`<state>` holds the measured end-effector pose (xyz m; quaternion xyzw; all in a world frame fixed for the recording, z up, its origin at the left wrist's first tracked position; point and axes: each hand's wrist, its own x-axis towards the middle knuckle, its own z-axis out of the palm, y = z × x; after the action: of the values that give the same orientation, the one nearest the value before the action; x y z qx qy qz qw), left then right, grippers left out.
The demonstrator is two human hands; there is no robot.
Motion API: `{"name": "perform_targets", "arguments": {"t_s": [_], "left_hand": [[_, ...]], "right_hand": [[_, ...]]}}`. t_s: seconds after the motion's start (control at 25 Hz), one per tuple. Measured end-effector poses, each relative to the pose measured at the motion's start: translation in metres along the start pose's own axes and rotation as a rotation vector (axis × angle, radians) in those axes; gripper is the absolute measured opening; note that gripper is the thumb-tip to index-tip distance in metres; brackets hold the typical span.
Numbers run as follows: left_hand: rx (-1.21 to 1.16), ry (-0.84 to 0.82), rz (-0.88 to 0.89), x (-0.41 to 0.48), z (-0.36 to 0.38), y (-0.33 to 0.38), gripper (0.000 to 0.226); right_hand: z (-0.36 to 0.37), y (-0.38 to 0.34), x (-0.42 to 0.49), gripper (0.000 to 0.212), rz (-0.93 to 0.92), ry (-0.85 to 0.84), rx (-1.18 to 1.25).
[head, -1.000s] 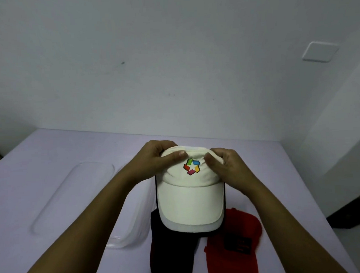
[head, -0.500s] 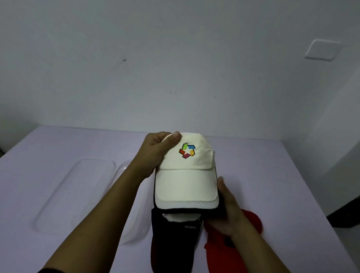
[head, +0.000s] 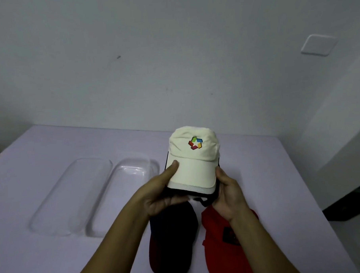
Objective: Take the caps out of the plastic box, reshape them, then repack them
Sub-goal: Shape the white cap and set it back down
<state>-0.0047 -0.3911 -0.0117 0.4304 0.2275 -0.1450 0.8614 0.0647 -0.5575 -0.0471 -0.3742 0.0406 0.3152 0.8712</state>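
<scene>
Both hands hold a cream cap [head: 193, 156] up above the table [head: 280, 183], its colourful logo facing the camera.

The left hand [head: 163, 190] pinches the brim's left edge, with the thumb on top and the fingers curled beneath. The right hand [head: 229, 192] grips the right edge in the same way. Below them, a dark cap [head: 173, 239] and a red cap [head: 223, 243] lie side by side on the table. To their left sits the clear plastic box [head: 123, 192], and beside it a flatter clear piece [head: 72, 192], probably its lid.
</scene>
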Motion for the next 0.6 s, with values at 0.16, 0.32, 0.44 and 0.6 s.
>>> {"name": "perform_targets", "arguments": {"t_s": [0.16, 0.32, 0.44, 0.6], "left_hand": [[-0.44, -0.146, 0.263, 0.011, 0.002, 0.0, 0.08], [-0.399, -0.204, 0.364, 0.018, -0.002, -0.004, 0.088], [-0.326, -0.195, 0.35, 0.019, 0.0, -0.01, 0.076], [-0.147, -0.117, 0.251, 0.019, -0.001, -0.017, 0.051]], "right_hand": [[0.019, 0.008, 0.002, 0.072, -0.045, 0.118, -0.064], [0.03, 0.015, -0.008, 0.058, -0.01, 0.022, -0.044], [0.031, 0.009, -0.01, 0.046, -0.077, 0.006, 0.045], [0.022, 0.011, -0.008, 0.044, -0.067, 0.001, 0.078]]}}
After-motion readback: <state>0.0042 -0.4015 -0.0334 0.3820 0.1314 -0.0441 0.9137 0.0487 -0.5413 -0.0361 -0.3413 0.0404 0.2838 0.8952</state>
